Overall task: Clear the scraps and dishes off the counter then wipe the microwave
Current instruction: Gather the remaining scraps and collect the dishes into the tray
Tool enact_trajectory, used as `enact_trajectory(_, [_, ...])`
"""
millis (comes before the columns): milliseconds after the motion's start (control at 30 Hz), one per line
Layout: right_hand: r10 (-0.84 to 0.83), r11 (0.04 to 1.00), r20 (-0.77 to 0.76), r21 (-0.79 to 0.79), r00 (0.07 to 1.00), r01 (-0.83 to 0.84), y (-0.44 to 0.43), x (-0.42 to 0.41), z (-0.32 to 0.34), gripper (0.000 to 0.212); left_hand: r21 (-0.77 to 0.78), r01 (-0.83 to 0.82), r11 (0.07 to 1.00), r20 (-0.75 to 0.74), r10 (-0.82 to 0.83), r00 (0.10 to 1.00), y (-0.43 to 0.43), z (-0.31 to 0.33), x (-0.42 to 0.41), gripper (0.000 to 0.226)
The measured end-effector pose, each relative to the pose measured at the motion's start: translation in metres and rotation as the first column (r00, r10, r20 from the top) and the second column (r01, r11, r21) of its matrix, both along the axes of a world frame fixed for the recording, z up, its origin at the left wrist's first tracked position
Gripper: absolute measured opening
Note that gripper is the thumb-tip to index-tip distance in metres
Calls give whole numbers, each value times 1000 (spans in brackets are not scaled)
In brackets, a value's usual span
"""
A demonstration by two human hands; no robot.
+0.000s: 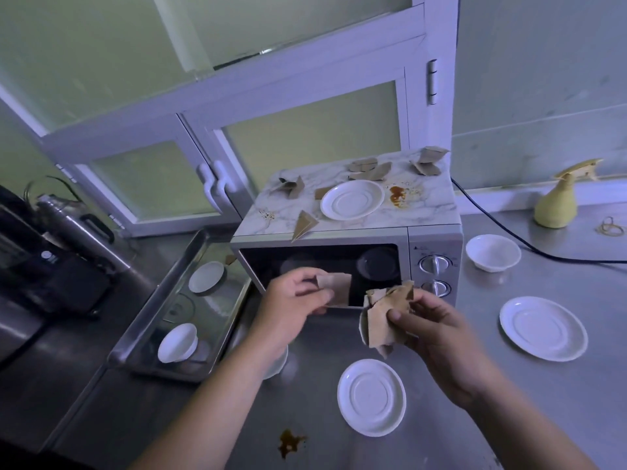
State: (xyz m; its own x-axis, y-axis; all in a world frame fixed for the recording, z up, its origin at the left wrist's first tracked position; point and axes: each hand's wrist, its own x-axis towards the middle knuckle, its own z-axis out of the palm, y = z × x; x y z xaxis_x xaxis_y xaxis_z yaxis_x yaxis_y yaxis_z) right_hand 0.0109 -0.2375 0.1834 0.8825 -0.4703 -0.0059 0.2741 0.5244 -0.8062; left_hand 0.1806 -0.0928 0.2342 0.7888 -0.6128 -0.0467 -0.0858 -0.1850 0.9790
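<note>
Resting in the steel tray (142,329), two white bowls (177,343) sit apart.

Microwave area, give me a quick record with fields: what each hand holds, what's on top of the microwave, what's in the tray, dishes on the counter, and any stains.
left hand: pinches one cardboard scrap
right hand: grips a bunch of scraps
microwave top: saucer, loose scraps, orange stain
tray: two white dishes, one scrap
counter: two saucers, small bowl, spray bottle
counter stain: brown, near front edge
</note>
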Motion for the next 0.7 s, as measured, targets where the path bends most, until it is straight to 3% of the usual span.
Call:
enact_trajectory(267, [-34,995,41,-89,999,38,13,7,0,11,63,250,966,-57,-246,967,1,13,-33,33])
enact_trajectory(367, [-43,996,52,-74,998,47,14,3,-5,13,110,364,925,-154,-346,925,2,13,-27,30])
enact_trajectory(500, [-68,997,29,-18,997,69,13,-5,-7,20,50,514,856,-262,-485,834,0,14,-9,31])
enact_trajectory(533, [-93,996,9,-6,996,93,12,-8,-8,24,63,476,877,-196,-456,868,-3,15,0,31])
enact_trajectory(600, [-143,989,-43,21,989,144,8,-15,-9,30,164,261,951,75,-276,958,-12,16,25,27])
enact_trajectory(633, [-157,987,-59,30,986,159,6,-20,-10,31,228,108,968,240,-164,957,-17,16,40,28])
enact_trajectory(700, [-167,985,-69,25,983,170,2,-30,-12,28,337,-115,934,517,-82,852,-28,16,71,38])
